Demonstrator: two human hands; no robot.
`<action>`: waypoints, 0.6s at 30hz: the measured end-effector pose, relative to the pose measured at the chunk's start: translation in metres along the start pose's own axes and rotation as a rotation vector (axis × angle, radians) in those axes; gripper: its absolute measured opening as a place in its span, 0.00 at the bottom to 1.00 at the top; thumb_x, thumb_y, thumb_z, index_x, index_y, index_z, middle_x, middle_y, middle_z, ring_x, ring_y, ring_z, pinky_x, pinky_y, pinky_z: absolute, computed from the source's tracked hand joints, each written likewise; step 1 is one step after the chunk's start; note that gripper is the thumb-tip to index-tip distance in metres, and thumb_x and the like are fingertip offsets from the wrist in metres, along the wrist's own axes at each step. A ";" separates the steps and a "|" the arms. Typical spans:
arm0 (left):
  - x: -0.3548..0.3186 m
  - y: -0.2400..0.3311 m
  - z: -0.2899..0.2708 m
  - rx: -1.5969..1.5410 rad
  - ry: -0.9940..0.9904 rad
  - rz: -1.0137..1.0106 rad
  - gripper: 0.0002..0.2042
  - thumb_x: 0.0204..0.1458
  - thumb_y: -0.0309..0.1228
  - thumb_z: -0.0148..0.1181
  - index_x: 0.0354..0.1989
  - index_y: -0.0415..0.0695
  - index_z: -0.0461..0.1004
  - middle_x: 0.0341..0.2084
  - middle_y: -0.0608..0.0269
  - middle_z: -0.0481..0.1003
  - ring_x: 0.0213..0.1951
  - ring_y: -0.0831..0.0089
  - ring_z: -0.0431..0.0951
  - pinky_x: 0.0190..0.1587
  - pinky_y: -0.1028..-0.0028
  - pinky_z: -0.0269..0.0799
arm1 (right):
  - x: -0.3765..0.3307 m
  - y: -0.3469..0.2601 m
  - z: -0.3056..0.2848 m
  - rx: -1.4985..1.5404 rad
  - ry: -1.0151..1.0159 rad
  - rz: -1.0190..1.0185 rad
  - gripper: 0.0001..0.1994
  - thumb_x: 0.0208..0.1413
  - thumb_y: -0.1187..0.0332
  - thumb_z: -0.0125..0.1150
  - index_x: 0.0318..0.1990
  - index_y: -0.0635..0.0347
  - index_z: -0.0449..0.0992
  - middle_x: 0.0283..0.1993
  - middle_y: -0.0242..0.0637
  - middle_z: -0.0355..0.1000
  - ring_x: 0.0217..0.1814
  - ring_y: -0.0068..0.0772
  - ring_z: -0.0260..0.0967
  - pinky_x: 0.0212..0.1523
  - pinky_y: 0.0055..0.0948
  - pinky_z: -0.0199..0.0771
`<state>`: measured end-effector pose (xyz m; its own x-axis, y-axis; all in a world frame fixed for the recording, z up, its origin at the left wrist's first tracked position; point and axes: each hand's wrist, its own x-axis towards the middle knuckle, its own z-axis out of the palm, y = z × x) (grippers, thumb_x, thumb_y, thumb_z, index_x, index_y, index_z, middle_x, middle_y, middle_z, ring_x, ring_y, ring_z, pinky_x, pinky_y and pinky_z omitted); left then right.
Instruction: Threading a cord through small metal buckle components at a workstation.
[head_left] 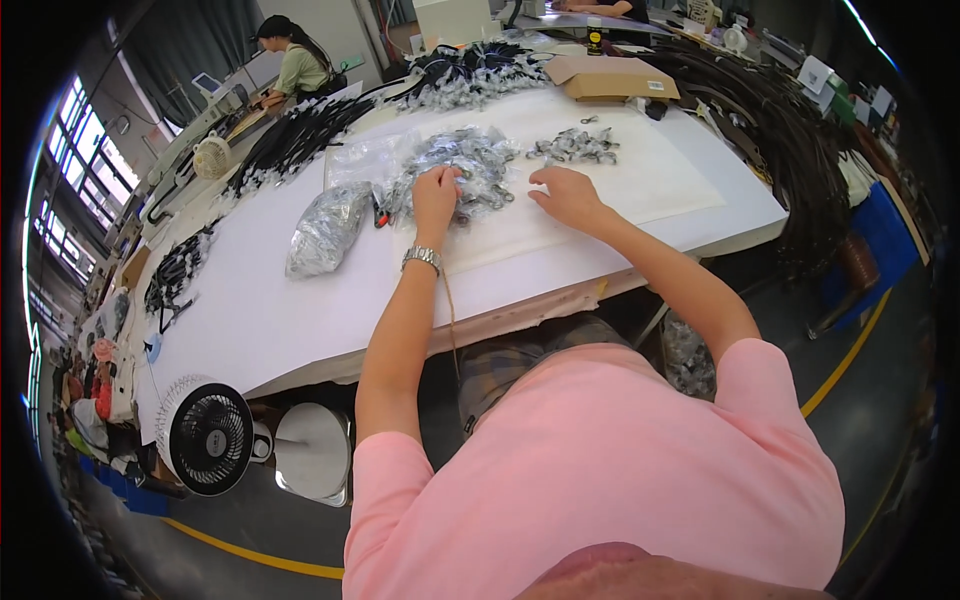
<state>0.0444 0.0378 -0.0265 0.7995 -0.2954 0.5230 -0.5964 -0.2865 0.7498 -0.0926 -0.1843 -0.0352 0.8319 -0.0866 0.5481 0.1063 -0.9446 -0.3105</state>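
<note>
My left hand [436,203], with a metal watch on its wrist, is at the near edge of a heap of small metal pieces in clear plastic wrapping [470,160]. Its thumb and fingers are pinched together, and what they hold is too small to make out. To the right of the heap, my right hand [568,197] hovers over the white sheet, thumb and forefinger apart, with nothing visible between them. Beyond it lies a smaller group of loose metal pieces [575,147]. Red-handled snips [381,216] lie left of my left hand, beside a full clear plastic bag [328,230].
Bundles of black straps [300,140] line the table's far left, and dark strips [740,100] hang over its right side. A cardboard box [612,78] and a spray can [594,37] stand at the back. A fan [210,440] is at lower left. A person [297,62] works beyond.
</note>
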 end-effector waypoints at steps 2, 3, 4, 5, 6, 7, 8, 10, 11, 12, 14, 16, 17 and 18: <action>-0.002 0.003 0.003 0.031 -0.012 0.019 0.14 0.62 0.32 0.52 0.37 0.39 0.85 0.18 0.58 0.80 0.22 0.69 0.80 0.32 0.69 0.74 | 0.015 -0.010 0.014 0.002 -0.043 0.023 0.14 0.58 0.59 0.65 0.47 0.56 0.82 0.45 0.45 0.81 0.50 0.48 0.78 0.52 0.44 0.77; -0.001 0.005 0.006 0.058 -0.024 0.028 0.14 0.62 0.32 0.52 0.37 0.39 0.85 0.18 0.58 0.80 0.22 0.69 0.80 0.32 0.69 0.74 | 0.025 -0.011 0.021 -0.042 -0.107 0.064 0.15 0.57 0.56 0.67 0.44 0.56 0.83 0.44 0.43 0.81 0.49 0.48 0.78 0.50 0.43 0.77; -0.002 0.004 0.005 0.059 -0.023 0.030 0.14 0.62 0.32 0.52 0.37 0.39 0.85 0.18 0.58 0.80 0.22 0.69 0.80 0.32 0.69 0.74 | 0.032 -0.015 0.028 -0.083 -0.179 0.101 0.16 0.55 0.53 0.69 0.42 0.56 0.83 0.43 0.42 0.81 0.48 0.47 0.78 0.48 0.43 0.77; -0.002 0.004 0.005 0.048 -0.022 0.046 0.14 0.61 0.32 0.52 0.37 0.40 0.85 0.18 0.58 0.80 0.22 0.69 0.80 0.32 0.69 0.74 | 0.036 -0.019 0.034 -0.081 -0.196 0.118 0.14 0.51 0.55 0.70 0.37 0.55 0.83 0.41 0.43 0.81 0.47 0.47 0.79 0.46 0.44 0.78; -0.003 0.002 0.005 0.036 -0.019 0.060 0.14 0.61 0.32 0.52 0.37 0.40 0.85 0.17 0.58 0.80 0.22 0.69 0.80 0.32 0.69 0.74 | 0.040 -0.019 0.037 -0.084 -0.198 0.116 0.14 0.51 0.55 0.70 0.37 0.55 0.83 0.41 0.43 0.81 0.47 0.47 0.79 0.46 0.44 0.78; -0.002 0.003 0.005 0.028 -0.007 0.059 0.14 0.61 0.32 0.52 0.37 0.40 0.85 0.17 0.58 0.80 0.22 0.69 0.80 0.32 0.69 0.74 | 0.048 -0.018 0.038 -0.085 -0.238 0.139 0.12 0.51 0.58 0.69 0.35 0.56 0.82 0.40 0.43 0.81 0.46 0.47 0.79 0.46 0.44 0.78; -0.003 0.004 0.005 0.019 -0.021 0.034 0.14 0.61 0.32 0.52 0.36 0.40 0.85 0.18 0.58 0.80 0.22 0.68 0.80 0.33 0.68 0.74 | 0.055 -0.015 0.038 -0.088 -0.281 0.162 0.10 0.50 0.60 0.68 0.34 0.56 0.81 0.40 0.43 0.80 0.46 0.47 0.79 0.46 0.44 0.77; -0.004 0.003 0.005 -0.003 -0.014 -0.005 0.14 0.61 0.32 0.52 0.36 0.40 0.85 0.18 0.58 0.80 0.22 0.68 0.80 0.33 0.68 0.74 | 0.055 -0.013 0.041 -0.106 -0.271 0.142 0.09 0.49 0.61 0.67 0.32 0.56 0.81 0.39 0.42 0.81 0.45 0.47 0.79 0.45 0.44 0.78; -0.003 0.002 0.004 -0.010 -0.026 -0.003 0.14 0.61 0.32 0.53 0.36 0.40 0.85 0.18 0.58 0.80 0.23 0.68 0.80 0.33 0.68 0.74 | 0.054 -0.013 0.042 -0.110 -0.257 0.132 0.08 0.49 0.62 0.66 0.31 0.57 0.80 0.38 0.42 0.81 0.44 0.47 0.79 0.43 0.45 0.78; -0.002 0.001 0.005 -0.017 -0.039 -0.001 0.13 0.61 0.33 0.53 0.36 0.40 0.85 0.18 0.58 0.80 0.23 0.67 0.81 0.33 0.68 0.74 | 0.055 -0.010 0.041 -0.122 -0.273 0.114 0.08 0.49 0.62 0.66 0.31 0.57 0.80 0.38 0.42 0.81 0.44 0.47 0.79 0.43 0.45 0.78; 0.000 -0.003 0.004 -0.023 -0.033 -0.003 0.13 0.60 0.34 0.55 0.36 0.40 0.85 0.20 0.57 0.81 0.24 0.67 0.81 0.34 0.68 0.74 | 0.057 -0.007 0.039 -0.028 -0.130 0.139 0.08 0.49 0.62 0.67 0.32 0.56 0.81 0.34 0.41 0.81 0.40 0.48 0.79 0.41 0.44 0.78; 0.000 -0.003 0.006 -0.026 -0.030 0.002 0.12 0.59 0.34 0.57 0.37 0.40 0.85 0.21 0.55 0.82 0.24 0.67 0.81 0.34 0.69 0.75 | 0.053 -0.006 0.039 0.010 -0.081 0.122 0.08 0.50 0.63 0.67 0.33 0.58 0.81 0.33 0.40 0.81 0.37 0.44 0.79 0.40 0.41 0.78; 0.000 -0.001 0.009 -0.041 0.021 0.090 0.12 0.59 0.35 0.60 0.38 0.39 0.84 0.23 0.56 0.82 0.24 0.67 0.82 0.35 0.68 0.75 | 0.052 -0.004 0.036 0.056 -0.021 0.116 0.08 0.52 0.64 0.67 0.33 0.59 0.81 0.31 0.39 0.81 0.34 0.41 0.80 0.38 0.38 0.78; 0.000 0.002 0.011 -0.054 0.071 0.178 0.12 0.58 0.36 0.63 0.40 0.39 0.84 0.25 0.56 0.83 0.25 0.66 0.82 0.36 0.67 0.75 | 0.054 -0.002 0.033 0.053 -0.023 0.108 0.08 0.52 0.64 0.67 0.33 0.59 0.81 0.31 0.39 0.81 0.34 0.41 0.80 0.38 0.38 0.78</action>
<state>0.0429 0.0273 -0.0293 0.6857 -0.2717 0.6752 -0.7258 -0.1853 0.6625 -0.0303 -0.1767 -0.0303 0.8523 -0.1793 0.4914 0.0433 -0.9120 -0.4078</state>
